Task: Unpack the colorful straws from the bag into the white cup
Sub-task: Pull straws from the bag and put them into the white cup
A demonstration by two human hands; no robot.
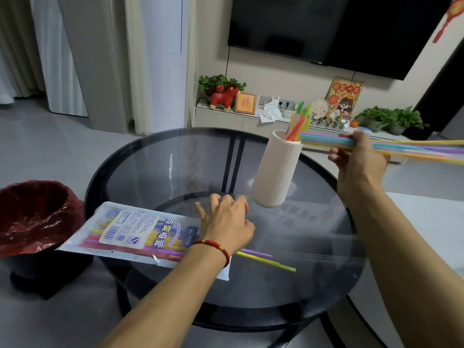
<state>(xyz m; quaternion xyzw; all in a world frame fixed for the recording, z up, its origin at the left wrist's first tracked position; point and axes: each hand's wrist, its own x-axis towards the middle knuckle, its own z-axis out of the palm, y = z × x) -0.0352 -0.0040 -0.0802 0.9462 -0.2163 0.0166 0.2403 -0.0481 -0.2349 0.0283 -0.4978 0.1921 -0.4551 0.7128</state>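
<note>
A tall ribbed white cup stands on the round glass table, with several colorful straws sticking up out of it. My right hand grips a bundle of colorful straws held level, its left end just past the cup's rim. The clear straw bag lies flat near the table's left edge with straws still inside. My left hand rests over the bag's open right end, fingers spread. Two loose straws, purple and yellow, poke out onto the glass.
A dark bin with a red liner stands on the floor left of the table. Behind the table runs a low white cabinet with plants and ornaments, under a wall television. A white surface adjoins the table on the right.
</note>
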